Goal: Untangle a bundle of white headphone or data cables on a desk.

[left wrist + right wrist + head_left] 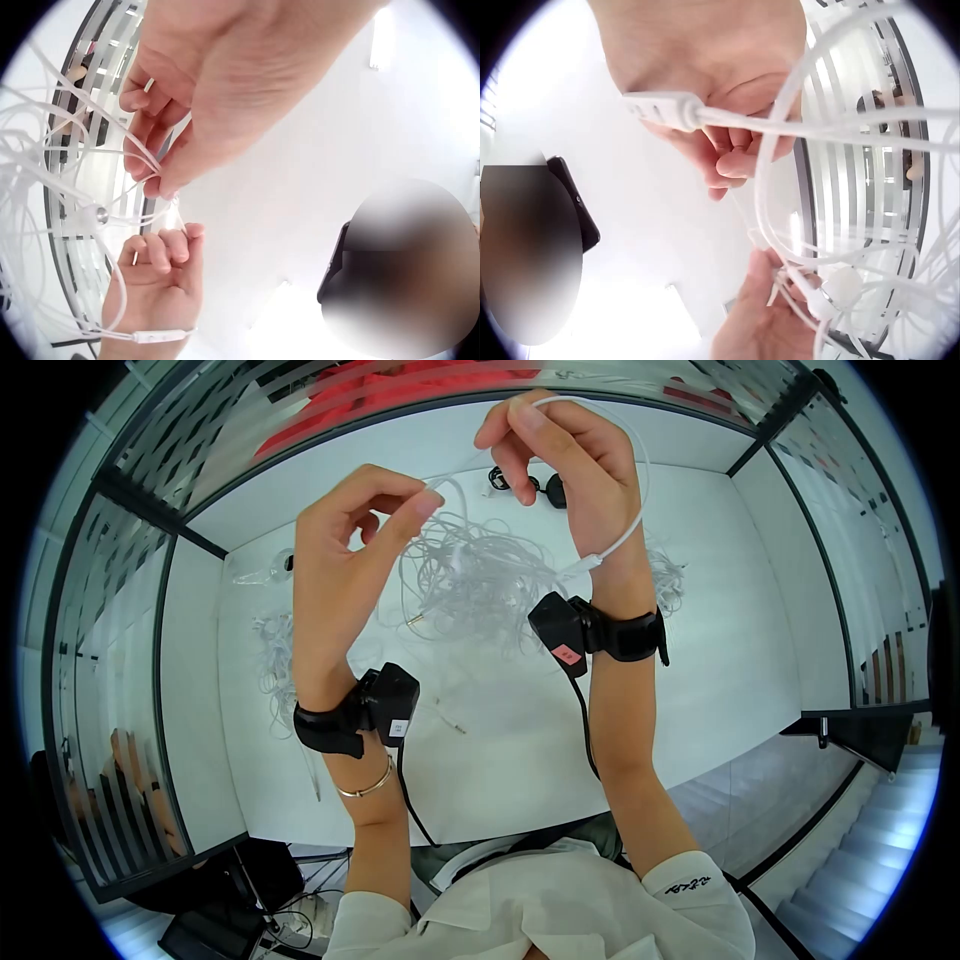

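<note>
A large tangle of white earphone cables (pixel 470 565) lies mid-table and rises toward both raised hands. With thumb and forefinger the left hand (pixel 345 555) pinches white strands at the tangle's upper left. The right hand (pixel 595 475), higher and to the right, pinches a thin white cable (pixel 739 201) between thumb and fingertips. A cable loop runs round the outside of the right hand, and its in-line remote (pixel 583 565) hangs against that wrist. A round white cable piece (pixel 832 292) dangles near the left fingers. A gold plug (pixel 414 621) shows at the tangle's lower edge.
Smaller white cable bundles lie at left (pixel 275 655) and right (pixel 666 580). Another plug (pixel 459 730) rests nearer the front. A black round object (pixel 555 490) and a coiled black cable (pixel 498 480) sit at the back. White panels (pixel 195 690) enclose the table's sides and back.
</note>
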Available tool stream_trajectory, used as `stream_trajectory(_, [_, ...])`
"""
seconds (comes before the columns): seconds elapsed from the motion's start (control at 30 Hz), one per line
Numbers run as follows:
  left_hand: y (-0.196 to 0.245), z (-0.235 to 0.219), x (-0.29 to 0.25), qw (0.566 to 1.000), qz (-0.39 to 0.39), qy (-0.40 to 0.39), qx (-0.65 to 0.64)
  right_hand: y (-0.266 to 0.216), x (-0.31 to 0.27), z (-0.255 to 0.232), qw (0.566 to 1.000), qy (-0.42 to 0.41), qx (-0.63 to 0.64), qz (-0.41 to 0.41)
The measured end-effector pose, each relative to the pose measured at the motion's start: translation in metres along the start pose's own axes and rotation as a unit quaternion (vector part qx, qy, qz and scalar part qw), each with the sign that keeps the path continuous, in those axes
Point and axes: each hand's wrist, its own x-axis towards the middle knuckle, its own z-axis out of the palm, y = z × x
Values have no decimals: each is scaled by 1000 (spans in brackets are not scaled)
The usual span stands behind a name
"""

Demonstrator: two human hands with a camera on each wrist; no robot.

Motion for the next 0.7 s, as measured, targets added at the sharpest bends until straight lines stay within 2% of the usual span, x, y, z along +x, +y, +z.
stream_trajectory(0.1, [-5, -2, 1, 992, 121, 42, -20, 1, -1, -4, 999, -14, -24, 25])
stream_trajectory(0.13, [-5, -1, 0, 989, 130, 56, -49, 2, -2, -6, 998, -40, -26, 47])
stream_trajectory(0.2, [4, -1, -3, 995, 50, 31, -80, 4, -4, -12, 991, -91, -29, 91])
stream_trajectory(0.27, [7, -1, -4, 995, -28, 8, -92, 3, -5, -16, 995, -65, -39, 67])
stream_trajectory(0.3, [6, -1, -3, 995, -19, 19, -95, 2, -5, -19, 996, -52, -43, 54])
stream_trajectory(0.33, [3, -2, -2, 995, -9, 31, -98, 1, -4, -25, 998, -23, -38, 36])
stream_trajectory(0.43, [-3, -6, -2, 990, 26, 105, -94, 12, -6, -64, 991, 43, 123, 19])
stream_trajectory(0.53, [-7, -13, -3, 981, 30, 168, -89, 16, -10, -75, 959, 269, 81, -33])
stream_trajectory(0.63, [-17, -20, 0, 974, 17, 218, -60, 5, -9, -68, 919, 369, 70, -118])
stream_trajectory(0.7, [-26, -24, 1, 966, -14, 257, -19, -1, -11, -63, 921, 353, 45, -159])
